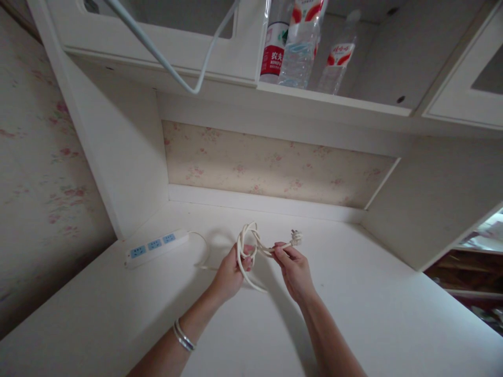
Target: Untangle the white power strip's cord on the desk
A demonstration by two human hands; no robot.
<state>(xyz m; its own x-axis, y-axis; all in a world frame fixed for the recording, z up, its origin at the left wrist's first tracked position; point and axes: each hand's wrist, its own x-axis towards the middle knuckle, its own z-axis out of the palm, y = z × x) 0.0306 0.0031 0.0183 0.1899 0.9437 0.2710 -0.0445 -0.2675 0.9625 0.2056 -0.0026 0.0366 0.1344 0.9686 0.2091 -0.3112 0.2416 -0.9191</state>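
A white power cord (pixel 240 250) hangs in several loose loops above the white desktop. My left hand (pixel 232 272) is closed around these loops, with the fingers partly hidden behind the cord. My right hand (pixel 291 266) pinches the cord just below its plug (pixel 296 237), whose metal prongs point up and away from me. Left of my hands lies a white power strip (pixel 157 248) with blue socket faces. Its cord runs from the right end over the desktop toward my left hand; where it joins the held loops is hidden.
The desktop (pixel 220 335) sits in a white cabinet with side panels (pixel 118 141). Overhead, an open shelf (pixel 334 102) holds clear bottles (pixel 297 63). A pale cable (pixel 173 73) dangles in front of the upper left door. Cluttered shelves (pixel 467 272) show at the right edge.
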